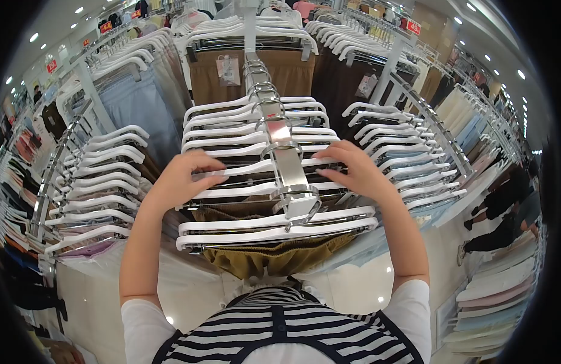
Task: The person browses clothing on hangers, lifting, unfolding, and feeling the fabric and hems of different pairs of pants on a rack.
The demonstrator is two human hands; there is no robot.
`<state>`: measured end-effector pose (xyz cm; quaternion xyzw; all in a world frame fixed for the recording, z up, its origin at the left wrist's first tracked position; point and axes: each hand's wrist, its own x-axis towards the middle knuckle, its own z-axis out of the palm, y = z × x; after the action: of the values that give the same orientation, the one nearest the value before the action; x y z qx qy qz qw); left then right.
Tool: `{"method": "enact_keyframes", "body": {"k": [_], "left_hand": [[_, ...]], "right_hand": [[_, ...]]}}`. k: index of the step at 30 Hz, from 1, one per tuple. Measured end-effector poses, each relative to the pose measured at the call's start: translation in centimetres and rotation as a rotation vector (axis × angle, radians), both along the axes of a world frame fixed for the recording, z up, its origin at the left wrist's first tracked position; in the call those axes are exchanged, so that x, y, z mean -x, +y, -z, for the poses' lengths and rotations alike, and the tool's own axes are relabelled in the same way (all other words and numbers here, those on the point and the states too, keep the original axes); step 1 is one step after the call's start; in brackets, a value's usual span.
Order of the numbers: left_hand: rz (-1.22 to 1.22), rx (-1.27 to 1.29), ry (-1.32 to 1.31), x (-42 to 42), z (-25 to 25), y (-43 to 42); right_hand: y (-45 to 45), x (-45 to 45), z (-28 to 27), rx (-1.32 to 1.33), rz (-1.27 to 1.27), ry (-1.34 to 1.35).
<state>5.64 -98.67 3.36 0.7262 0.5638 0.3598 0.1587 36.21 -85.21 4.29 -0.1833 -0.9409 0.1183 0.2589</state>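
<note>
White clothes hangers hang in a row from a chrome rail that runs away from me. My left hand is curled at the left arm of one hanger, thumb and fingers on either side of it. On the other side of the rail, my right hand has its fingers around the right end of a hanger at the same level. Nearest to me, olive-brown trousers with a gathered waist hang from the front hangers. The garments beneath my hands are mostly hidden.
Racks of white hangers stand close on the left and right. Brown trousers with a paper tag hang farther back. Light blue trousers hang at back left. People in dark clothes are at the right.
</note>
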Motion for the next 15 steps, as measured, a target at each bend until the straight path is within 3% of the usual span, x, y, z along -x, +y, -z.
{"method": "enact_keyframes", "body": {"k": [1,3,5,9,11,13,15], "left_hand": [[0.009,0.001,0.007,0.1,-0.1,0.0],[-0.010,0.282,-0.132,0.3,-0.2,-0.1],[0.061,0.267,-0.142,1.1,0.2,-0.4],[0.091,0.254,-0.099,0.7,-1.1,-1.1],[0.070,0.269,-0.064,0.7,-1.3,-0.8],[0.062,0.265,-0.087,0.7,-1.6,-0.4],[-0.032,0.053,0.014,1.5,-1.4,0.4]], "right_hand": [[0.0,0.0,0.2,0.001,0.009,0.007],[0.4,-0.1,0.9,0.287,-0.065,-0.008],[0.4,-0.4,2.0,0.486,-0.154,0.056],[-1.0,-0.8,0.9,0.608,-0.152,-0.067],[-0.6,-0.7,0.9,0.285,-0.190,0.075],[0.2,-1.0,0.7,0.183,-0.059,0.224],[1.7,-1.5,1.2,0.002,0.100,0.291]]}}
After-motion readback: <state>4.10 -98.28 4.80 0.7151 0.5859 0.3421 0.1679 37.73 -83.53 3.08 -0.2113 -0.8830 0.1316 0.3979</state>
